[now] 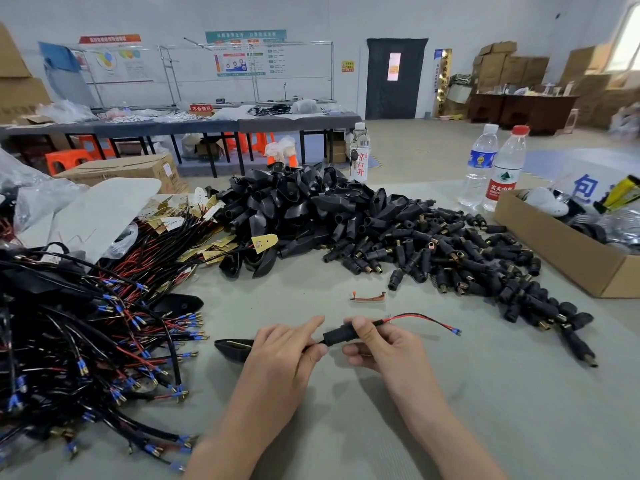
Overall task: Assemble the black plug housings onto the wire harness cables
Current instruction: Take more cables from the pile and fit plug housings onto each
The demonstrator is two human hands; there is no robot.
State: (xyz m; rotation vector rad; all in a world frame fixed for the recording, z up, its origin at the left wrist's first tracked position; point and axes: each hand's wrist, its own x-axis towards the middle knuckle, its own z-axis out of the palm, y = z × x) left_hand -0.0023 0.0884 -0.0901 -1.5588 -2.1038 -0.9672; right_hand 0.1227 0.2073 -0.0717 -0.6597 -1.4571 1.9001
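Loose plug housings [433,244] heaped ahead and harness cables [86,341] piled left sit within easy reach. The left hand [287,348] pinches one cable [313,345], apparently steadying it. The right hand [377,344] grips a housing [341,336] threaded over it, leads [426,319] protruding.

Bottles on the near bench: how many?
3: a red-lettered bottle behind the black housing pile; a blue-labelled bottle and a red-capped bottle side by side left of the cardboard box.

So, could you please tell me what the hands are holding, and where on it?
The right hand pinches the black plug housing near its wire end; the left hand pinches the cable just left of that housing.
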